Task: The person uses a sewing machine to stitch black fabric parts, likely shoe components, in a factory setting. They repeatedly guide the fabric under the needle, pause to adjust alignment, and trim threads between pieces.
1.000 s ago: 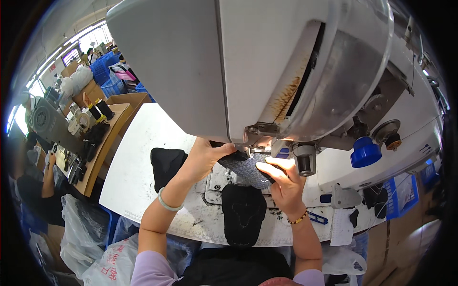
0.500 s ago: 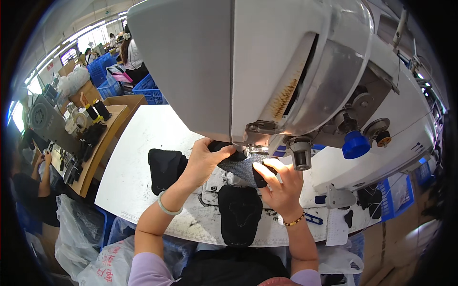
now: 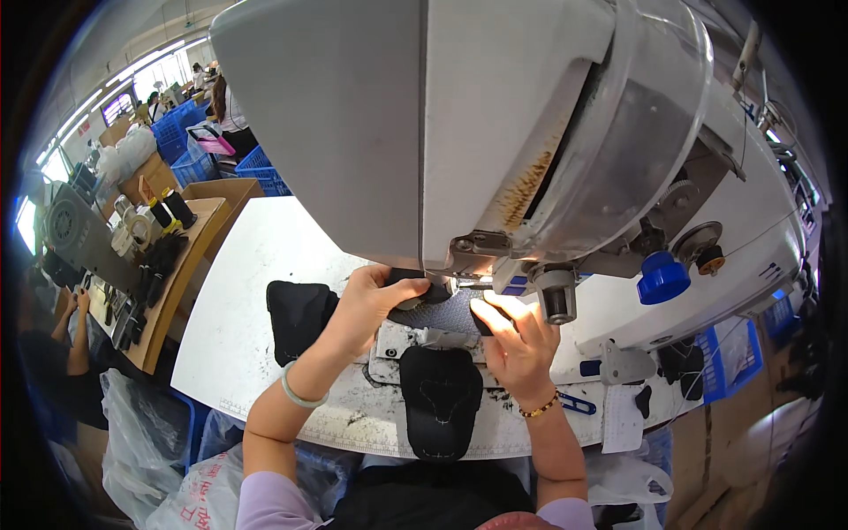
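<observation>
At the far left, a co-worker [image 3: 53, 367] sits at a wooden table [image 3: 179, 305] that carries thread spools [image 3: 179, 208] and a grey machine [image 3: 88, 234]. Behind it stand blue crates [image 3: 179, 125]; below it, clear plastic bags [image 3: 132, 450] hang beside the white table [image 3: 234, 331]. On the left part of the white table lies a black pad [image 3: 299, 320].

Next comes the person's left hand [image 3: 369, 305], a pale bangle [image 3: 299, 390] on its wrist. Its thumb and fingers are clamped on the left end of a grey cloth [image 3: 446, 313] with dark ends. The cloth is beneath the head of a large white sewing machine [image 3: 371, 132]; whether the needle touches it cannot be told. Nearer the person, a second black pad [image 3: 439, 402] with a pale stitched outline lies upright in view at the table's front edge.

The right hand [image 3: 521, 340], apart from the left and wearing a beaded bracelet [image 3: 541, 406], pinches the cloth's right end. Farther right are a blue tool [image 3: 576, 404], a white sheet [image 3: 623, 424] hanging over the edge, and a blue basket [image 3: 740, 358].
</observation>
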Tool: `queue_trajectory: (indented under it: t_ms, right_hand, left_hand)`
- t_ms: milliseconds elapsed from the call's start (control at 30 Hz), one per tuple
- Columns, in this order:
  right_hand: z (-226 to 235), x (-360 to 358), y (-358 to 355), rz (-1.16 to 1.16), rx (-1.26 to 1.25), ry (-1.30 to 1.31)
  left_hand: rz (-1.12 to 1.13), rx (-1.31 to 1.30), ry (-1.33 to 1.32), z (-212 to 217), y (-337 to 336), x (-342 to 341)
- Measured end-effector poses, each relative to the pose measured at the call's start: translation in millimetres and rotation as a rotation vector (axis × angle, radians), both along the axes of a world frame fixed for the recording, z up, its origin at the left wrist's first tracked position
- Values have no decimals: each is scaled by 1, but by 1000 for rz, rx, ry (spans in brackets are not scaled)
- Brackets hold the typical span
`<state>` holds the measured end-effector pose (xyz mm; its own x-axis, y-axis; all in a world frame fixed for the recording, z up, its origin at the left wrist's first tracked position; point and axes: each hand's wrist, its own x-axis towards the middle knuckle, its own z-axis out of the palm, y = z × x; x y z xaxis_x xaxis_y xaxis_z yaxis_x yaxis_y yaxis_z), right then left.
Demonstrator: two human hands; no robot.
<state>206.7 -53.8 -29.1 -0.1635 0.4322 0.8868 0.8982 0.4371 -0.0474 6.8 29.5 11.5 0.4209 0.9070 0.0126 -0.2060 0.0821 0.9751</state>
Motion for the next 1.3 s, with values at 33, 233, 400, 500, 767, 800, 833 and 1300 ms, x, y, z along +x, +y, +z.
queue_trajectory:
  t_ms: [33, 233, 400, 500, 767, 800, 833, 1300]
  right_hand:
    - [-2, 2, 1, 5, -23, 24]
    - [-13, 8, 7, 21, -61, 173]
    - [-18, 13, 7, 7, 86, 136]
    - [-25, 16, 8, 61, 112, 186]
    - [-41, 19, 11, 77, 121, 168]
    - [-37, 17, 9, 88, 122, 164]
    - [-33, 16, 8, 99, 123, 159]
    - [-37, 10, 15, 121, 159, 173]
  left_hand:
    - [-42, -29, 22, 1, 3, -2]
    - [-121, -126, -83, -2, 3, -4]
    - [-132, -72, -175, -18, 0, -4]
    - [-129, -53, -197, -16, -5, -2]
    - [-95, -108, -274, -22, -12, 3]
    - [-86, -102, -289, -23, -13, 4]
    - [-77, -96, -305, -25, -14, 5]
    - [175, -26, -382, -22, -59, 35]
